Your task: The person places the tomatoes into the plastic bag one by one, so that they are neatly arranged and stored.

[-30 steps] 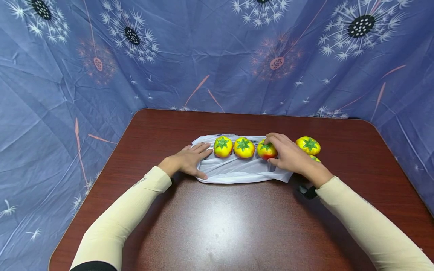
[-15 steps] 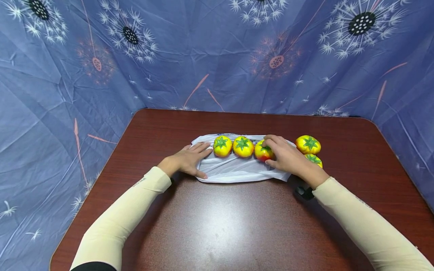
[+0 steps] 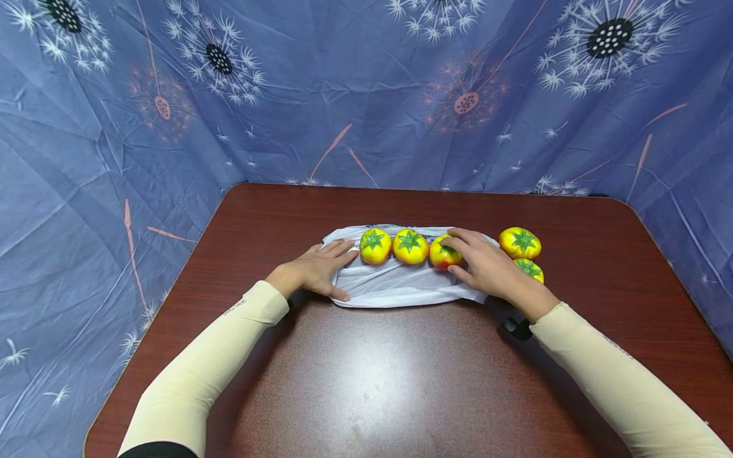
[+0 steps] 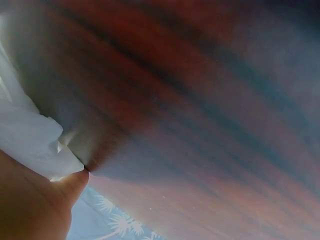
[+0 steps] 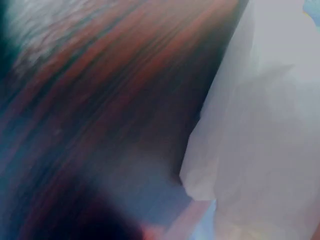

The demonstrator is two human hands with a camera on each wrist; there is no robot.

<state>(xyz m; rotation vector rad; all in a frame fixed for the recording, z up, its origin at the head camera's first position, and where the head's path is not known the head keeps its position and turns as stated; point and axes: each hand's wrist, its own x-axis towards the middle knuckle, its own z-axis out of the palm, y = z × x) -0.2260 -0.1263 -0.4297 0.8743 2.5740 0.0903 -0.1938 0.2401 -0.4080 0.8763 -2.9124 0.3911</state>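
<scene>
In the head view, a white plastic bag (image 3: 395, 292) lies flat on the table. On it stand three yellow-red tomato-like fruits in a row, each with a green star-shaped top: a left one (image 3: 375, 247), a middle one (image 3: 410, 247) and a right one (image 3: 443, 254). My right hand (image 3: 480, 261) holds the right fruit from its right side, with the fingers curved over it. With fingers spread, my left hand (image 3: 322, 270) rests on the bag's left end. The left wrist view shows the bag (image 4: 30, 137) by that hand; the right wrist view shows mostly bag (image 5: 265, 130).
Right of the bag, two more such fruits lie on the brown table (image 3: 355, 381), a back one (image 3: 520, 243) and a front one (image 3: 529, 270), partly behind my right wrist. A blue dandelion-print cloth (image 3: 366, 95) hangs behind the table and along its sides.
My right hand has shifted the right fruit a little to the left, closer to the middle one, and then stayed nearly still. The left hand has kept its place on the bag.
</scene>
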